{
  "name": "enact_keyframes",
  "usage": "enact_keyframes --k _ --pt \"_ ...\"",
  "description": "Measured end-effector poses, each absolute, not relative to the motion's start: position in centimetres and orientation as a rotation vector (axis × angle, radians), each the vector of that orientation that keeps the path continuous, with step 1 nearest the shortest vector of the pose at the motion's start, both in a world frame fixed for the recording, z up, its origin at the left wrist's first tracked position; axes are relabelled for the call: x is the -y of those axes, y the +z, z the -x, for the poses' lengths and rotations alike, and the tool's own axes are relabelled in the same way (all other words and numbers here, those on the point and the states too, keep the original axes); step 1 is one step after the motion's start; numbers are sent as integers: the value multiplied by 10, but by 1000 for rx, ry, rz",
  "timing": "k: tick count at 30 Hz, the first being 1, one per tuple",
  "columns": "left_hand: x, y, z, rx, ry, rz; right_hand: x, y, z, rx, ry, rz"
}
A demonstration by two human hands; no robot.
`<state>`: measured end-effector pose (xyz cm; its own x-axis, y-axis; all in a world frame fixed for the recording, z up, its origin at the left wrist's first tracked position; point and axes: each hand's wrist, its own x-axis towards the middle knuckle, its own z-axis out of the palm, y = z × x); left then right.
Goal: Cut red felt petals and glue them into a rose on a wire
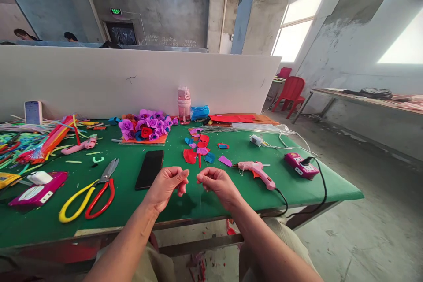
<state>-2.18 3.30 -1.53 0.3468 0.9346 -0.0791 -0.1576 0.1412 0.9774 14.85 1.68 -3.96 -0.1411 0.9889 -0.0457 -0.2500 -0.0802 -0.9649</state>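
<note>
My left hand (169, 186) is closed in a pinch above the green tabletop; whatever its fingers hold, if anything, is too small to make out. Level with it, a short gap to the right, my right hand (218, 184) pinches thumb against forefinger. A faint thin strand (200, 198) shows by its fingertips, and I cannot tell whether it is gripped. Just beyond the hands lie a slim red stick (199, 161) and loose petals, among them a red petal (189, 156), a blue petal (209, 157) and a purple petal (225, 161).
A pink glue gun (257, 172) lies right, near a magenta power box (301, 166). Left are a black phone (150, 169) and scissors (95, 191) with yellow and red handles. Purple flowers (148, 124) and a pink bottle (184, 105) stand behind, before a white partition (132, 75).
</note>
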Motion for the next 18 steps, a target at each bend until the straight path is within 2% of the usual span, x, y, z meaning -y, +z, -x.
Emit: enact_keyframes --k 5,11,18 --pt "-36 -19 23 -859 1031 -1150 -13 -40 -145 1158 1526 979" --pt "-35 -20 19 -772 908 -1015 -8 -45 -137 1185 1621 929" --pt "-36 -22 20 -745 929 -942 -9 -47 -135 1096 1608 967"
